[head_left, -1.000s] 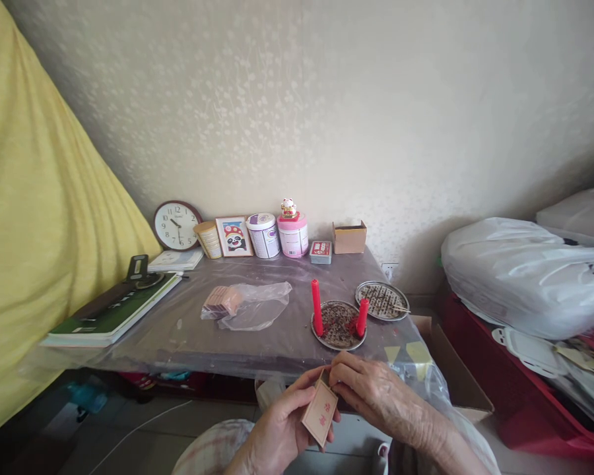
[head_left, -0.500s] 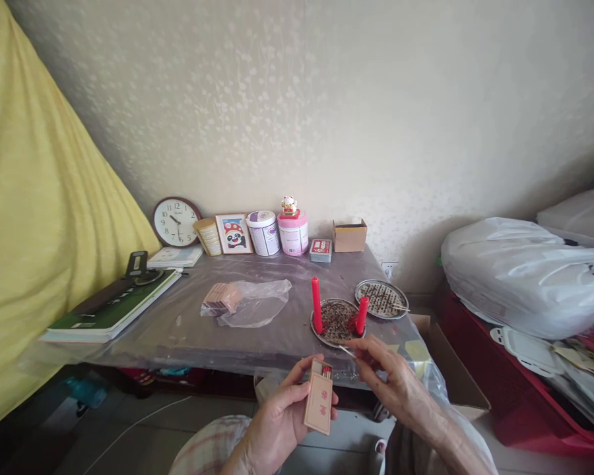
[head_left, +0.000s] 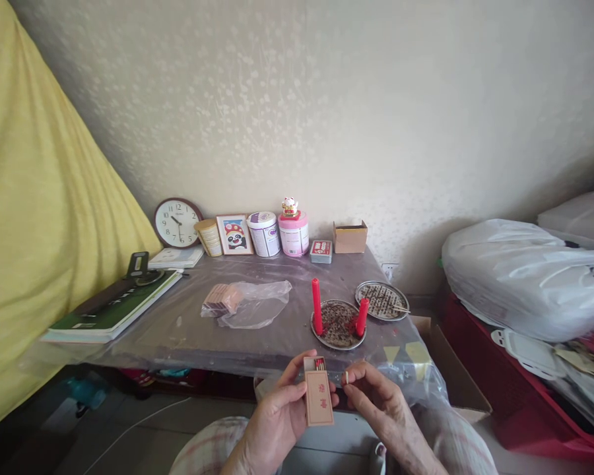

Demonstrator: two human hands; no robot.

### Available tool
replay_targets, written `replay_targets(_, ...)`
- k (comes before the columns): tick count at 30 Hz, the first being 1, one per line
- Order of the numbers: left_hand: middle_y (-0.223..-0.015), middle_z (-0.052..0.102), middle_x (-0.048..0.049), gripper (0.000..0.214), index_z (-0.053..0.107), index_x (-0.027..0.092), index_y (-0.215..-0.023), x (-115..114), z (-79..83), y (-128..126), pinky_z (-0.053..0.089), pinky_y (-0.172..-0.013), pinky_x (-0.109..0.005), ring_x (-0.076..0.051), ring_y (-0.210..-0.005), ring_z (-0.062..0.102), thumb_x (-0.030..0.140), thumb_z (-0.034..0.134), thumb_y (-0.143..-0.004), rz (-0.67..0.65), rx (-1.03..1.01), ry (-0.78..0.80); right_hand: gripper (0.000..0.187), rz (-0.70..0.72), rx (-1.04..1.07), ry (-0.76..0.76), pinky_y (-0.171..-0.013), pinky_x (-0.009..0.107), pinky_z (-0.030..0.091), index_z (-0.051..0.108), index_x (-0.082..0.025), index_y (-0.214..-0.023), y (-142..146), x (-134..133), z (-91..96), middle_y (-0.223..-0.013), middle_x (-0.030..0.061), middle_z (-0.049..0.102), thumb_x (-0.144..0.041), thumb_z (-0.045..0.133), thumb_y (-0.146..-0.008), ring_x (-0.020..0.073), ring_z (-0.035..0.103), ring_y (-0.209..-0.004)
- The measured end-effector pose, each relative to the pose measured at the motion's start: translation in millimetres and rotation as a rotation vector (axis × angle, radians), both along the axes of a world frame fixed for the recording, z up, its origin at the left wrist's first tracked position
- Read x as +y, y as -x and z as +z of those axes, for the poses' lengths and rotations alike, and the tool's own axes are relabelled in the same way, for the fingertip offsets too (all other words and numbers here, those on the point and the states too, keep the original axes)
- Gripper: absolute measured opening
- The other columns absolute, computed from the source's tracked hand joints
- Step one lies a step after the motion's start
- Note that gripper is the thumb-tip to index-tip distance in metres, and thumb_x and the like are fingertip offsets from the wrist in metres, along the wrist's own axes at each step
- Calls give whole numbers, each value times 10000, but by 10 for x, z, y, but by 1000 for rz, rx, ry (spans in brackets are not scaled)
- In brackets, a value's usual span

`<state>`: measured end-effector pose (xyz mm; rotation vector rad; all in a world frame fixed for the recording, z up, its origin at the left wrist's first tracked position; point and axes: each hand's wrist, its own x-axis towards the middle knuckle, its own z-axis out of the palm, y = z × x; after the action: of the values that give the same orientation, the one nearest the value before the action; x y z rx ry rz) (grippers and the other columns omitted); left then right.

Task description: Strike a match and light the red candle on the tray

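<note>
Holding the matchbox [head_left: 319,399] just in front of the bench [head_left: 178,316], the left hand [head_left: 278,415] is clasping its sides between thumb and fingers, probably to leave the far end of the tray [head_left: 308,363] exposed. Close by, the right hand [head_left: 383,404] is pinching a pale stick [head_left: 347,378], apparently a match, its grip narrowed to the stick's thickness; no head is showing. The partly drawn tray is displaying red-headed matches [head_left: 319,364] along one side. Beyond, two red candles [head_left: 317,307] are standing on a metal plate [head_left: 341,347], presumably serving to catch wax, the shorter candle [head_left: 362,316] leaning slightly. A second plate [head_left: 376,316], farther right, is carrying thin sticks [head_left: 402,309] near its rim. To the left, a clear bag [head_left: 262,310] is partly enclosing stacked tan boxes [head_left: 222,298]. At the back, an open carton [head_left: 350,239] is hiding its contents, while two lidded tins [head_left: 264,237] are standing nearby, one bearing a figurine [head_left: 290,207].
</note>
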<state>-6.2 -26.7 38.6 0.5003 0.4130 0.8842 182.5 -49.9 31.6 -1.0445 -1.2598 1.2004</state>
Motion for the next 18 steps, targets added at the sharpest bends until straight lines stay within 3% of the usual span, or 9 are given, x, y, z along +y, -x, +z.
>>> replay_targets(3,-943,755,-109,382,582,216,-1207,5,-6,12,431,-869,-392,-252,-916,702,152,532,-834,-7,-5,4,244,-59,34,-65,-697,299,548,619,-199,-790,21,-3,-56,-864,22,576,-429,700,-801,163,603,-779)
replay_targets(7,-949,747,-97,364,597,220,-1190,5,12,15,432,-876,-384,-248,-920,698,149,552,-835,8,-5,12,277,-95,102,-69,-663,288,560,610,-200,-748,54,1,-94,-814,9,570,-445,740,-755,149,596,-724)
replay_targets(14,-972,745,-115,331,606,217,-1172,-1,54,12,434,-875,-366,-242,-930,695,166,568,-847,29,8,21,215,-81,125,-84,-702,280,544,606,-264,-1011,112,-66,-108,-794,-16,627,-389,670,-848,138,633,-710)
replay_targets(18,-970,746,-118,294,620,214,-1140,11,46,25,445,-861,-358,-240,-930,694,168,556,-857,47,2,44,141,-88,7,-103,-719,275,526,597,-257,-1000,119,-108,-123,-819,-1,640,-367,582,-913,145,634,-739)
